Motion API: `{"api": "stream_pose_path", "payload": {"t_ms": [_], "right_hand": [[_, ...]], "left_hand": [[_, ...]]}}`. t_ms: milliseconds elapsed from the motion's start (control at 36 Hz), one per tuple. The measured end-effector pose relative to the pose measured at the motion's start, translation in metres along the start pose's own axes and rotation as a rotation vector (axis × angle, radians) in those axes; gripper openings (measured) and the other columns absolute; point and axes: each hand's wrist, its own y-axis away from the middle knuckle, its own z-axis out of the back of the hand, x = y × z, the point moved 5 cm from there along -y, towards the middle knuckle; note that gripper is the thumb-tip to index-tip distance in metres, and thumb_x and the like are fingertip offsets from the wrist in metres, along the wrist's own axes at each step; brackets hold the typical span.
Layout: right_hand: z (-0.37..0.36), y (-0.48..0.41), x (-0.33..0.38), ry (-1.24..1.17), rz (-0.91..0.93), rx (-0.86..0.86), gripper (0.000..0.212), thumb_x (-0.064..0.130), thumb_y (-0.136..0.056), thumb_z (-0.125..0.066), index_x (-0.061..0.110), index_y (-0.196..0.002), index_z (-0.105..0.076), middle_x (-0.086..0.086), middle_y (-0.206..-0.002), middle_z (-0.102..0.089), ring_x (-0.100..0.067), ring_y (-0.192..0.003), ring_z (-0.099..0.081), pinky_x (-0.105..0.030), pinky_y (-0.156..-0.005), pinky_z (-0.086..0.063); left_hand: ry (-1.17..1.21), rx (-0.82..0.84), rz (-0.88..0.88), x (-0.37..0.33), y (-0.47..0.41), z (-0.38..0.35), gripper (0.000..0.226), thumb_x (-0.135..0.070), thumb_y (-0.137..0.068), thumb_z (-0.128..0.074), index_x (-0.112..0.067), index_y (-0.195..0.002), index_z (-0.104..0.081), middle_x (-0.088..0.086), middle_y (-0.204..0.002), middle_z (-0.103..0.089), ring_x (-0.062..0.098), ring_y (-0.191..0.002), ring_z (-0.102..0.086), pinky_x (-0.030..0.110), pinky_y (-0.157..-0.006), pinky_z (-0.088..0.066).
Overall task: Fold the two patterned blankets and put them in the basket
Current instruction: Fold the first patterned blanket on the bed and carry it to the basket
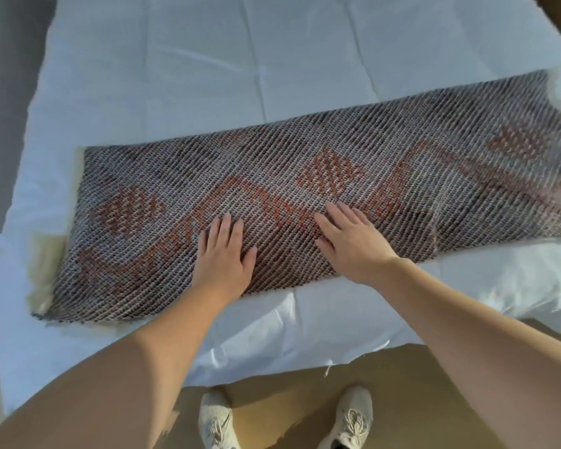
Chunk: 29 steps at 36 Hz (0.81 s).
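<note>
Now the patterned blanket lies in a long strip across the white bed — grey with red shapes. Both hands rest flat on it, fingers spread and holding nothing — the left hand beside the right hand.

From my feed I see a wide bed covered with a smooth white cotton sheet, creased in straight fold lines and filling most of the view. Its near edge hangs over a tan, matte floor. Along the left runs a strip of grey floor or wall; I cannot tell which. Soft, cool daylight falls evenly across the sheet.
</note>
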Motion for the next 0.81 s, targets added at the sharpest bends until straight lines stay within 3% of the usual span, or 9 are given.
{"api": "stream_pose_path", "payload": {"t_ms": [56, 139, 222, 444, 639, 806], "right_hand": [[-0.012, -0.025, 0.039, -0.003, 0.016, 0.051, 0.062, 0.049, -0.101, -0.017, 0.019, -0.154, -0.002, -0.008, -0.161, 0.005, -0.026, -0.148, 0.008, -0.044, -0.120, 0.001], [-0.035, -0.045, 0.083, 0.077, 0.075, 0.090, 0.068, 0.055, -0.099, -0.014, 0.019, -0.154, 0.005, -0.009, -0.160, 0.013, -0.026, -0.147, 0.015, -0.047, -0.119, 0.005], [-0.048, -0.048, 0.081, 0.107, 0.049, 0.069, 0.073, 0.060, -0.096, -0.007, 0.018, -0.152, 0.010, -0.006, -0.160, 0.017, -0.024, -0.146, 0.019, -0.046, -0.119, 0.008], [-0.035, -0.026, -0.025, 0.201, -0.172, 0.020, 0.081, 0.064, -0.089, 0.005, 0.014, -0.153, 0.005, -0.007, -0.161, 0.010, -0.024, -0.148, 0.010, -0.045, -0.119, 0.004], [-0.026, 0.027, -0.159, 0.155, -0.408, -0.029, 0.086, 0.065, -0.087, 0.007, 0.011, -0.153, 0.000, -0.010, -0.161, 0.003, -0.025, -0.148, 0.004, -0.045, -0.120, -0.001], [-0.015, 0.088, -0.245, 0.111, -0.478, 0.016, 0.076, 0.062, -0.091, -0.002, 0.018, -0.153, 0.004, -0.009, -0.161, 0.008, -0.028, -0.148, 0.008, -0.046, -0.120, 0.002]], "left_hand": [[-0.077, 0.037, 0.000, 0.016, 0.004, -0.009, 0.066, -0.054, -0.096, -0.009, -0.021, -0.150, 0.011, 0.005, -0.158, 0.015, 0.023, -0.145, 0.015, 0.044, -0.117, 0.008], [-0.116, 0.030, 0.007, 0.037, 0.012, -0.017, 0.068, -0.056, -0.093, -0.004, -0.022, -0.148, 0.016, 0.004, -0.158, 0.018, 0.022, -0.145, 0.017, 0.045, -0.117, 0.009], [-0.114, 0.010, 0.029, 0.059, 0.018, -0.021, 0.070, -0.060, -0.087, 0.006, -0.024, -0.145, 0.021, 0.002, -0.157, 0.019, 0.022, -0.144, 0.018, 0.046, -0.116, 0.012], [-0.114, 0.001, 0.048, 0.038, 0.007, -0.022, 0.080, -0.061, -0.084, 0.010, -0.013, -0.148, 0.016, 0.010, -0.157, 0.018, 0.027, -0.144, 0.019, 0.050, -0.116, 0.010], [-0.105, -0.012, -0.143, -0.078, -0.027, -0.019, 0.072, -0.060, -0.084, 0.009, -0.018, -0.141, 0.026, 0.008, -0.156, 0.021, 0.025, -0.143, 0.022, 0.049, -0.115, 0.012], [-0.123, 0.015, -0.244, -0.183, -0.043, -0.020, 0.079, -0.060, -0.083, 0.008, -0.017, -0.149, 0.011, 0.008, -0.158, 0.016, 0.025, -0.144, 0.019, 0.048, -0.116, 0.012]]}}
